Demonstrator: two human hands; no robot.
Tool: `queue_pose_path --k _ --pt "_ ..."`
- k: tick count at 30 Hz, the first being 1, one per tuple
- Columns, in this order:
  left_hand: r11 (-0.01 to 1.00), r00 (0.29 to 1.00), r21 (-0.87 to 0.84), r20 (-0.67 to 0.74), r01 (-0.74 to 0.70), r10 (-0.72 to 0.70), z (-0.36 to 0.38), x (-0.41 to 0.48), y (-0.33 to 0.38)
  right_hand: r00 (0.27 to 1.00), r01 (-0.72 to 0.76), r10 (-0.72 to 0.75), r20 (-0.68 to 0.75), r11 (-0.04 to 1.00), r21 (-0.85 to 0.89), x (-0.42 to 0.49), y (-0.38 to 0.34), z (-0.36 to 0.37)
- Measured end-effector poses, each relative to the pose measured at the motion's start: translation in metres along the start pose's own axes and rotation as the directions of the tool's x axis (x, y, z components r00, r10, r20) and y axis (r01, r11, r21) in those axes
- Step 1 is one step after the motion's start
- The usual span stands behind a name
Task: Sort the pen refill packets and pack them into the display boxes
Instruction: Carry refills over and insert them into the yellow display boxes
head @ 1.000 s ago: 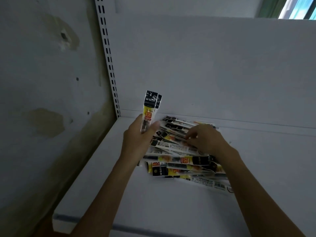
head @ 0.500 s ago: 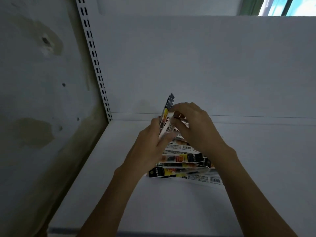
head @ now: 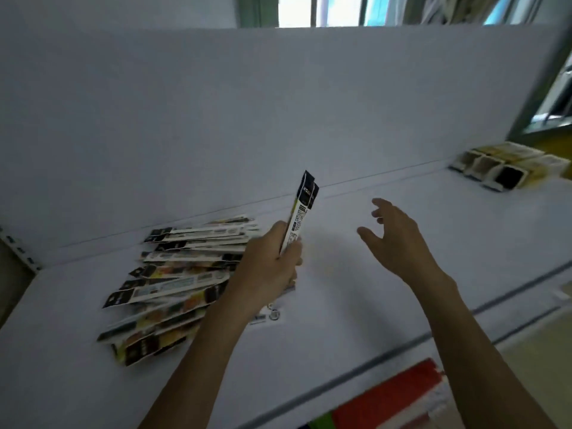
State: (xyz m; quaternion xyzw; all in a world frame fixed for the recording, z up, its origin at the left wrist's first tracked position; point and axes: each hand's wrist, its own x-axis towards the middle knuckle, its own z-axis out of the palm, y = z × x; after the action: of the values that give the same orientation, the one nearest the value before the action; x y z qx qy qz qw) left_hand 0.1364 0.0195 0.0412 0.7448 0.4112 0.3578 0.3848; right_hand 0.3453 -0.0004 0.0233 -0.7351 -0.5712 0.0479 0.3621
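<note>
Your right hand [head: 399, 243] has let go, fingers [head: 382, 205] spread toward the upper-right boxes [head: 495, 171]; your left hand [head: 269, 270] grips sorted packets [head: 305, 196].

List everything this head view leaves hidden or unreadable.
Head view only:
1. Held packets: the left hand covers their lower ends. They overlap, so the count is unclear.
2. Packet pile: the print is blurred, and the right ends lie under the left hand and forearm.
3. Display boxes: small, far, cut by the right edge; contents unreadable.
4. Red item: cut by the bottom edge.
</note>
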Motion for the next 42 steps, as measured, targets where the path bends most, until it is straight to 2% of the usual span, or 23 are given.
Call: queue_pose_path --k 5,10,13,16,21,25,27,30,33,38,42 --pt "0.978 0.991 -0.21 0.134 0.0 0.029 0.119 0.039 0.047 0.983 -0.153 0.143 -0.113 0.985 -0.083 -0.011 0.102 -0.095" --pt "0.975 0.974 -0.203 0.186 -0.091 0.13 0.244 0.06 0.105 0.951 -0.272 0.24 -0.195 0.949 -0.159 -0.028 0.201 -0.182" --pt "0.963 0.961 -0.27 0.262 -0.018 0.092 0.306 0.071 0.13 0.938 -0.304 0.265 -0.222 0.938 -0.167 -0.03 0.248 -0.218" --pt "0.969 0.94 -0.245 0.333 0.013 0.072 0.356 0.086 0.143 0.925 -0.34 0.298 -0.237 0.927 -0.159 -0.027 0.286 -0.242" --pt "0.967 0.915 -0.207 0.401 0.146 -0.052 0.416 0.129 0.161 0.912 -0.366 0.327 -0.248 0.921 -0.134 -0.001 0.346 -0.26" --pt "0.986 0.94 -0.148 0.34 0.083 -0.029 0.449 0.18 0.167 0.929 -0.327 0.287 -0.234 0.932 -0.156 0.055 0.386 -0.269" --pt "0.981 0.953 -0.187 0.304 0.059 0.001 0.46 0.206 0.175 0.938 -0.299 0.26 -0.229 0.942 -0.156 0.091 0.402 -0.273" --pt "0.962 0.966 -0.259 0.259 0.082 -0.013 0.468 0.231 0.182 0.957 -0.26 0.23 -0.177 0.95 -0.173 0.141 0.418 -0.276" --pt "0.97 0.98 -0.22 0.187 0.107 -0.065 0.471 0.253 0.176 0.97 -0.213 0.188 -0.155 0.964 -0.159 0.185 0.428 -0.274" --pt "0.975 0.99 -0.175 -0.009 0.136 -0.14 0.465 0.281 0.178 0.997 -0.07 0.067 -0.042 0.995 -0.076 0.246 0.44 -0.256" --pt "0.984 0.968 -0.099 -0.191 0.145 -0.162 0.477 0.293 0.188 0.994 0.085 -0.081 0.071 0.994 -0.063 0.281 0.451 -0.253"
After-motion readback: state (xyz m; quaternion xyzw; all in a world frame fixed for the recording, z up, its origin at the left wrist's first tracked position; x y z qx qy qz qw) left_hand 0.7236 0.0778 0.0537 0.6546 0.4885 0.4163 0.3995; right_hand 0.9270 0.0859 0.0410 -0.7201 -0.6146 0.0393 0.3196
